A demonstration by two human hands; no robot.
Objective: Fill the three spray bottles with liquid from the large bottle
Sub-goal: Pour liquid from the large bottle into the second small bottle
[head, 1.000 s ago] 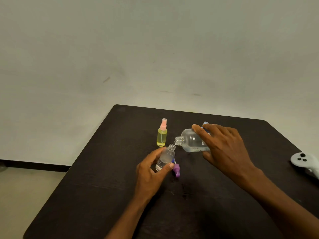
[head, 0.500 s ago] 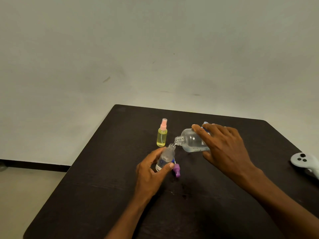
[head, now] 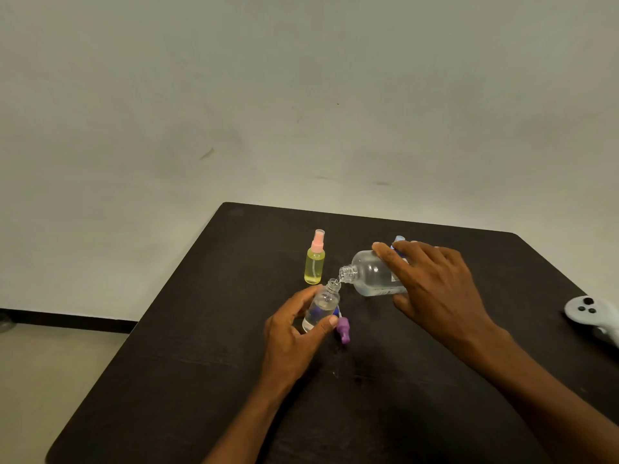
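Mouth nearly meets mouth: the large bottle point(head: 371, 274), in the curled grip of the right hand point(head: 435, 289) and lying almost level, aims its neck leftward at the open clear spray bottle point(head: 322, 304), which the left hand point(head: 291, 336) holds tilted, mid tabletop point(head: 201, 363).

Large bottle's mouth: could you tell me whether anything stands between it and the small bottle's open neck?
Nothing visible does. The large bottle, tipped in the right hand, has its mouth just above the uncapped small bottle in the left hand; the purple cap lies aside.
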